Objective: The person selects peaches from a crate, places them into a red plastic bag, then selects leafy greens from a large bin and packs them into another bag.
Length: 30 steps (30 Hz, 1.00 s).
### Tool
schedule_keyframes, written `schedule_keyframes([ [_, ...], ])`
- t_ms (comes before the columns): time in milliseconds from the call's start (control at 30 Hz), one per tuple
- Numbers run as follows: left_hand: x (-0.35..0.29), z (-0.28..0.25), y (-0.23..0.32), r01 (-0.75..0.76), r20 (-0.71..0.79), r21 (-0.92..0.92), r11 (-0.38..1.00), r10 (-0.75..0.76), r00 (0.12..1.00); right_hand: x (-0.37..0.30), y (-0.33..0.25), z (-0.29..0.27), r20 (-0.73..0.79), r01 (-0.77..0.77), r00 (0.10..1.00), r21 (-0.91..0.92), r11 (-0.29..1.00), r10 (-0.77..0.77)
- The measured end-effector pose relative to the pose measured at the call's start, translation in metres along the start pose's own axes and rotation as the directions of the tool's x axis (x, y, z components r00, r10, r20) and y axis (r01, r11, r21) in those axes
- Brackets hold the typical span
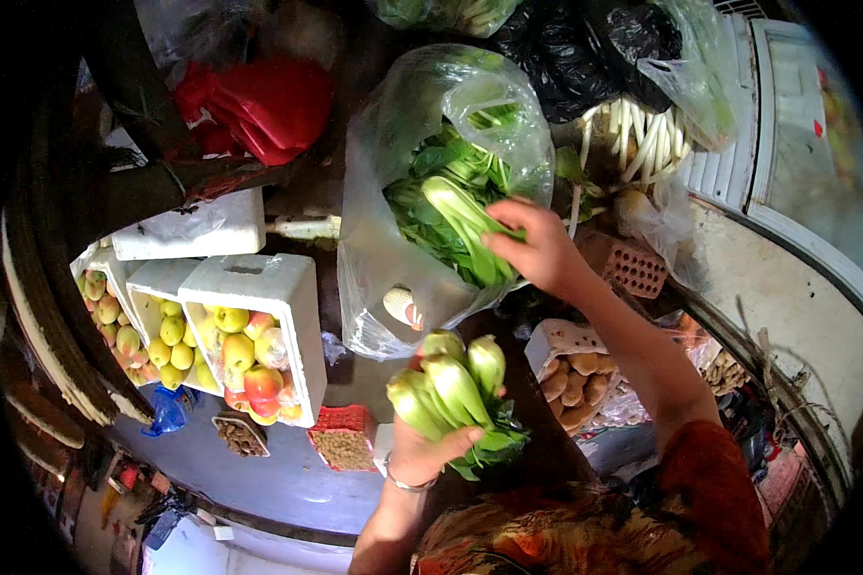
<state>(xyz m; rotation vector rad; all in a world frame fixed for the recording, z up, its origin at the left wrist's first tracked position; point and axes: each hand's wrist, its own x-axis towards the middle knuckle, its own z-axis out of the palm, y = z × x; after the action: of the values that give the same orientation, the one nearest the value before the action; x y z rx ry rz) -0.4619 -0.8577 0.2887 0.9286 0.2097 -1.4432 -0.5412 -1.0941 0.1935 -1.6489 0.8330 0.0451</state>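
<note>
Several heads of bok choy (447,385) are bunched in my left hand (426,450), whose fingers wrap round them near the front edge of a large clear plastic bag (366,230). Pale stalk ends point up and away, and the dark leaves hang to the right. Farther off, my right hand (541,245) is closed on a single bok choy (458,213) at the bag's open mouth. Beneath it lies a heap of leafy greens (422,161) inside the bag. My right fingertips are partly hidden by leaves.
White foam boxes (304,335) of yellow and red fruit stand at left, near a red basket (343,452) of small pale items. Right of the bag are a perforated brick (635,269), white stalks (654,144) and a box of potatoes (573,385). A black plastic bag (561,57) sits behind.
</note>
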Motion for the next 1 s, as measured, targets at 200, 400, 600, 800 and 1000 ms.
schedule_keyframes([
  [200, 0.007, 0.012, -0.001, -0.151, -0.291, -0.019, 0.988, 0.139, 0.947, -0.098, -0.062, 0.0, -0.051, 0.303, 0.946, -0.224, 0.926, -0.321],
  [400, 0.006, 0.008, -0.011, -0.17, -0.297, 0.024, 0.985, 0.169, 0.94, -0.107, -0.098, 0.018, 0.344, 0.362, 0.882, -0.055, 0.93, -0.323],
  [600, -0.006, -0.009, -0.011, -0.081, -0.217, -0.057, 0.995, 0.067, 0.974, -0.008, -0.043, 0.007, 0.329, -0.141, 0.94, 0.126, 0.982, 0.093],
  [800, -0.025, -0.021, -0.029, 0.064, 0.058, -0.092, 0.994, -0.059, 0.997, 0.102, 0.106, 0.089, 0.057, 0.108, 0.992, -0.859, 0.5, -0.116],
  [1000, -0.031, -0.019, -0.029, 0.085, 0.066, -0.165, 0.983, -0.075, 0.995, 0.096, 0.1, 0.095, 0.133, 0.031, 0.984, -0.791, 0.611, 0.122],
])
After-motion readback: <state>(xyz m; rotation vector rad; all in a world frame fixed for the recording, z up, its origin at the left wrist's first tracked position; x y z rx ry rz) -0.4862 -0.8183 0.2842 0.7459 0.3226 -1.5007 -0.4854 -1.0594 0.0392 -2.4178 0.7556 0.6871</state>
